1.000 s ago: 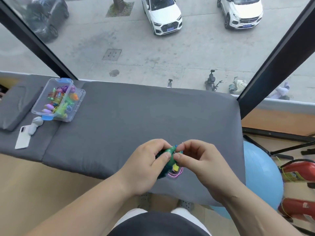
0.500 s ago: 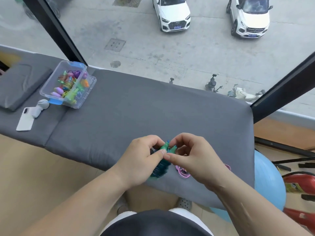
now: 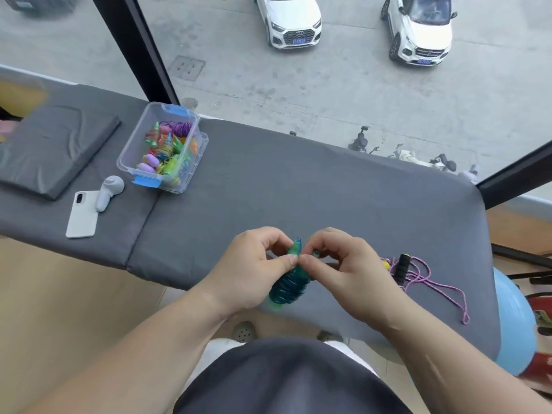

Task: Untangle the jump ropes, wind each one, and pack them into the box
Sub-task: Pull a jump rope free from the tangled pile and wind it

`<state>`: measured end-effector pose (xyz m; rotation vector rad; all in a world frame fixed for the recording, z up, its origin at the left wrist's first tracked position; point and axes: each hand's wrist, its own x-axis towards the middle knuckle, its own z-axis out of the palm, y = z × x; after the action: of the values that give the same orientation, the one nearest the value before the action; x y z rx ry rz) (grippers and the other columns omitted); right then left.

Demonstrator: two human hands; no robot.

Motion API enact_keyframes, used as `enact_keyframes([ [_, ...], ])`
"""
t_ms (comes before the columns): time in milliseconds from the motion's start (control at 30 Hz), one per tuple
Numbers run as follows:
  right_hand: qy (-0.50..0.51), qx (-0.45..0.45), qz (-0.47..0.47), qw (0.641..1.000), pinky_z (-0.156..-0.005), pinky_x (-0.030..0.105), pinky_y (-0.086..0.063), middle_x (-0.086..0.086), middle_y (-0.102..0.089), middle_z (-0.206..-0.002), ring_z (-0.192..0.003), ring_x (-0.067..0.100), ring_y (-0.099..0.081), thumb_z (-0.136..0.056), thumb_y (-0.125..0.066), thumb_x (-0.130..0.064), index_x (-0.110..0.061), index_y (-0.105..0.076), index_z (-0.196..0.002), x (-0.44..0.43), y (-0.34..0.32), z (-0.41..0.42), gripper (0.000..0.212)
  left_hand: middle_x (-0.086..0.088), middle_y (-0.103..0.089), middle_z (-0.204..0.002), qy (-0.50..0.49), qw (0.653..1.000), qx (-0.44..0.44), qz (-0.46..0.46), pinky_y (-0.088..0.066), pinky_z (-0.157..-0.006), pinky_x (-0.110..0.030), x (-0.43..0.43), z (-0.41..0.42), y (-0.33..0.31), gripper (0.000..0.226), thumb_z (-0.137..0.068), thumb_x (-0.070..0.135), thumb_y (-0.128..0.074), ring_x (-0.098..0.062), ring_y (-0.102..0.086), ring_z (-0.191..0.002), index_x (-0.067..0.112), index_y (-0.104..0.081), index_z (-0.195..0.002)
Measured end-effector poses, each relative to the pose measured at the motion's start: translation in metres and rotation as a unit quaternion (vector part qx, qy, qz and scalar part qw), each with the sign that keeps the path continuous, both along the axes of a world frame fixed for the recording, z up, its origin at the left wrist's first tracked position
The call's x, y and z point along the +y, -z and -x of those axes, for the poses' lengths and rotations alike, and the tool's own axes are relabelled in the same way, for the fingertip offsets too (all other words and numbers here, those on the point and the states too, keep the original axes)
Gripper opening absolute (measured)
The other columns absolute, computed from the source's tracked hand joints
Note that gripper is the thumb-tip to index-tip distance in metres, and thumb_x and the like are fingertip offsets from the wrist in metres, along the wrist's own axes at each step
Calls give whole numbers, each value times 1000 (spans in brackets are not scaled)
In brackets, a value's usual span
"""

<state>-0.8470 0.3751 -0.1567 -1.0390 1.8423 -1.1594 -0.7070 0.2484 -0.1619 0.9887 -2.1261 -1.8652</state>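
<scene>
A green-handled jump rope (image 3: pixel 289 283), its dark teal cord wound round the handles, is held above the front edge of the grey padded table (image 3: pixel 298 180). My left hand (image 3: pixel 254 267) pinches its upper end from the left. My right hand (image 3: pixel 343 273) pinches it from the right, thumb meeting thumb. A loose purple rope (image 3: pixel 430 279) with a black handle lies on the table to the right of my right hand. The clear plastic box (image 3: pixel 162 147) with blue latches stands at the back left, holding several wound coloured ropes.
A white phone (image 3: pixel 82 215) and a grey-white device (image 3: pixel 109 192) lie left of the box. A grey cushion (image 3: pixel 56 144) sits at the far left. A blue exercise ball (image 3: pixel 513 318) is beside the table's right end. A window lies beyond.
The view has shifted right and down, so the purple rope with the black handle now shows beside my right hand. Both hands still pinch the wound green rope.
</scene>
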Motion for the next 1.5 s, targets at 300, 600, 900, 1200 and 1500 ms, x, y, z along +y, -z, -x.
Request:
enact_keyframes([
  [300, -60, -54, -107, 991, -62, 41, -45, 20, -61, -69, -61, 19, -46, -78, -84, -24, -23, -65, -82, -66, 2, -10, 19, -8, -71, -83, -23, 999, 9, -31, -58, -71, -55, -55, -23, 9, 3, -89, 16, -73, -41, -68, -82, 19, -74, -87],
  [600, 16, -83, -28, 996, -63, 25, -50, -9, -62, -75, -61, 10, -51, -66, -93, -24, -21, -62, -93, -138, 16, 22, 41, 1, -78, -100, -86, 994, -5, -74, -53, -69, -20, -107, 10, 11, 26, -100, 7, -59, -9, -72, -89, 26, -78, -103],
  [900, 53, -157, -45, 985, -84, 31, -58, -3, -74, -98, -91, 11, -70, -92, -71, -23, -21, -68, -107, -212, 53, 0, 16, -12, -73, -104, -183, 967, -9, -177, -59, -67, -34, -164, -6, 31, 36, -92, -11, -59, -26, -74, -92, 11, -72, -117],
  [1200, 57, -252, -87, 962, -92, 47, -57, 1, -77, -99, -96, 20, -72, -97, -63, -16, -24, -72, -111, -321, 86, -48, 18, -4, -77, -109, -190, 959, -43, -207, -59, -80, -48, -284, -49, 63, 32, -98, -1, -58, -26, -74, -94, 14, -59, -127],
  [1500, 131, -239, -123, 954, -88, 47, -59, 1, -77, -98, -95, 21, -73, -95, -66, -13, -18, -72, -110, -452, 134, -109, 17, 10, -74, -112, -102, 970, -122, -185, -54, -85, -42, -432, -91, 121, 37, -100, 8, -56, -13, -73, -94, 33, -60, -127],
])
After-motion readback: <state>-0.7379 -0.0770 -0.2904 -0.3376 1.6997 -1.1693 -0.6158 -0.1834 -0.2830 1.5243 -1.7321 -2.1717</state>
